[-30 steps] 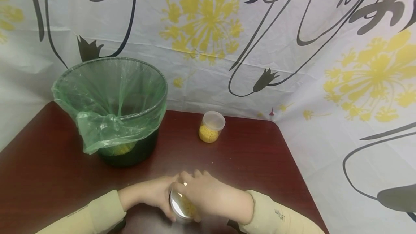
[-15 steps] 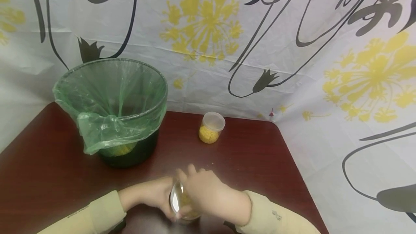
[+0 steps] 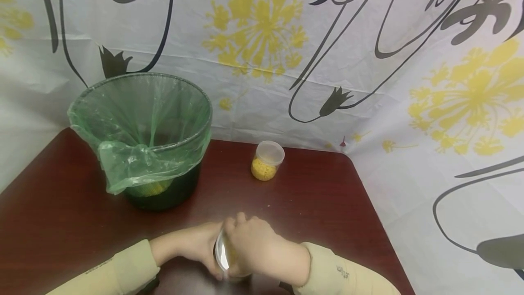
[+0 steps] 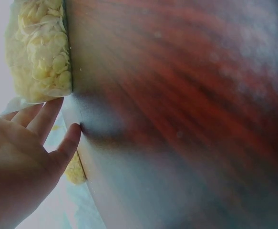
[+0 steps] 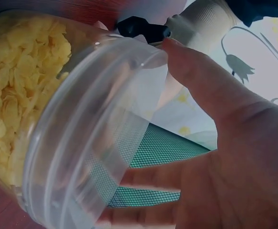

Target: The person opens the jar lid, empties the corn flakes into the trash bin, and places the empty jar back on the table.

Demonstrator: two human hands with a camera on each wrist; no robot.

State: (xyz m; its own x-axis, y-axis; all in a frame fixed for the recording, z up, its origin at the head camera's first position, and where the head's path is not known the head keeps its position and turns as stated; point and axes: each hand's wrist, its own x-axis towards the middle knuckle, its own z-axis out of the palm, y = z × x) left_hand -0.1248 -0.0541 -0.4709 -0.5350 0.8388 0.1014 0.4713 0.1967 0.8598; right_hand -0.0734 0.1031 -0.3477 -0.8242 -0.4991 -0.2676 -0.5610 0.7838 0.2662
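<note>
A clear jar (image 3: 224, 254) of yellow flakes, much like corn flakes, stands at the table's near edge. My left hand (image 3: 200, 242) holds its left side. In the left wrist view, fingers of that hand (image 4: 24, 152) reach behind the bottom of the jar (image 4: 43, 57). My right hand (image 3: 254, 245) covers the right part of the jar's top. The right wrist view shows a translucent lid (image 5: 93, 129) at the jar's mouth, with the right thumb (image 5: 191, 67) on its rim and fingers beyond it. Whether the lid is loose, I cannot tell.
A second clear jar (image 3: 266, 160), partly filled with yellow bits, stands farther back. At the back left is a dark bin (image 3: 176, 192) lined with a green plastic bag (image 3: 131, 163). A patterned curtain (image 3: 262, 104) hangs behind the dark red table (image 3: 319, 190).
The right hand has turned over the jar's top, and its wrist and sleeve have shifted slightly left. The left hand has stayed in place. The second jar and the bin stand as before.
</note>
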